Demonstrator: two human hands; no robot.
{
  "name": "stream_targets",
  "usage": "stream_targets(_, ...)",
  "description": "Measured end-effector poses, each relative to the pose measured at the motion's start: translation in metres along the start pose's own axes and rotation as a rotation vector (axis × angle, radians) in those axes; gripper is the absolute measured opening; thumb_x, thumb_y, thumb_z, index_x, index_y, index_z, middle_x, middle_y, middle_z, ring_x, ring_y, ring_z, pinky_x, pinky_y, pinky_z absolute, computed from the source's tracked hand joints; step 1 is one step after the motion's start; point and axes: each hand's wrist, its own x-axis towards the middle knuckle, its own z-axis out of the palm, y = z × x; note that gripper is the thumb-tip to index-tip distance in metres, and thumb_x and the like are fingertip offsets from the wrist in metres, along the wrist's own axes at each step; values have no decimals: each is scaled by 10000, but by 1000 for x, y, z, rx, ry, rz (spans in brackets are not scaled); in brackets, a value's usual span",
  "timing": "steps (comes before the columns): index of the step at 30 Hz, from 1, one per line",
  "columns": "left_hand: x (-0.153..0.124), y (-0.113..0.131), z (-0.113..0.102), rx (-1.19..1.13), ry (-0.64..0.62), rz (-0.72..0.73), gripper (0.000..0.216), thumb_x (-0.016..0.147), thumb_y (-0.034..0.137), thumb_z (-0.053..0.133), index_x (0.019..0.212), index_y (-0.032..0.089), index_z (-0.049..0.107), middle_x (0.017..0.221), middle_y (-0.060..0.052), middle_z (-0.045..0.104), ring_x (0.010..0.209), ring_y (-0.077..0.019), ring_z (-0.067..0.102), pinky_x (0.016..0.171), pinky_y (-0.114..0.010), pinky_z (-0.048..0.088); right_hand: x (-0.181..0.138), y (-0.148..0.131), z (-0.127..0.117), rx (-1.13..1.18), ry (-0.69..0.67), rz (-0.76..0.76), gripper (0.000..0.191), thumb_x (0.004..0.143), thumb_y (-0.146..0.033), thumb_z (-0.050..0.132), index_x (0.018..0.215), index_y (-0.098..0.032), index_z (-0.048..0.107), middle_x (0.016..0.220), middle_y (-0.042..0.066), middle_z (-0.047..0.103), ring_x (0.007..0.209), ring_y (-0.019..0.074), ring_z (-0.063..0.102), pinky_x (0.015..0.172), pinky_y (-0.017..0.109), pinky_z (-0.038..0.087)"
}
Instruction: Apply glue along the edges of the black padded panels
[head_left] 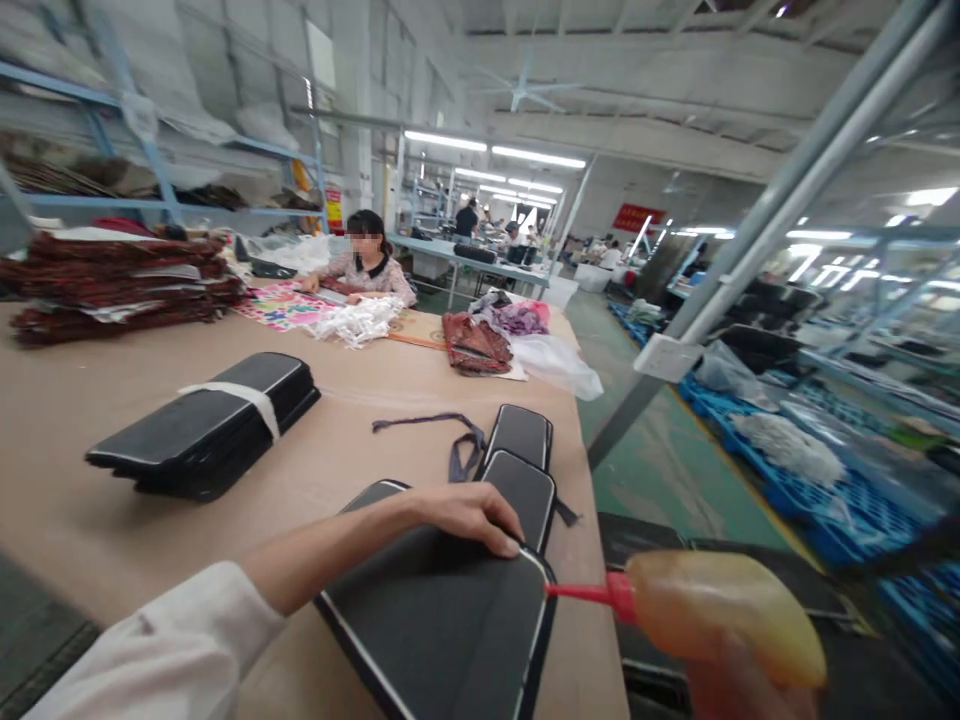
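My left hand [465, 512] lies on a black flat panel with a silver rim [442, 620] at the table's near edge, fingers curled down onto its far corner. My right hand [739, 690] shows only at the bottom edge, blurred, gripping a yellowish squeeze bottle [720, 610]. The bottle's red nozzle [592, 595] points left and touches the panel's right rim. Two smaller black panels [519, 462] lie just beyond the left hand, with a dark strap [450, 440] beside them.
A strapped stack of black panels [210, 420] sits left on the brown table [90, 400]. Piles of dark red material [120, 285] lie at the far left. A person [367, 265] sits at the far end. Blue pallets [810, 480] and a slanted metal pole [757, 230] stand right.
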Motion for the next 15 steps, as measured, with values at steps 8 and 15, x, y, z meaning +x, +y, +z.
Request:
stream_targets(8,-2,6,2,12,-37,10,301,729,379,618,901,141,681,735,21,620,681,-97,515,633,-160,383,-32,-14,13,63,112,31,445,634,-272,728,1052,-282,573,918,-45,635,847,136,598,728,209,512)
stream_targets(15,-2,0,-3,-19,-60,20,297,725,377,622,897,141,677,754,15,618,694,-98,515,625,-162,389,-38,-15,4,84,134,-6,463,642,-262,733,1062,-315,546,884,-60,625,783,121,600,670,191,517)
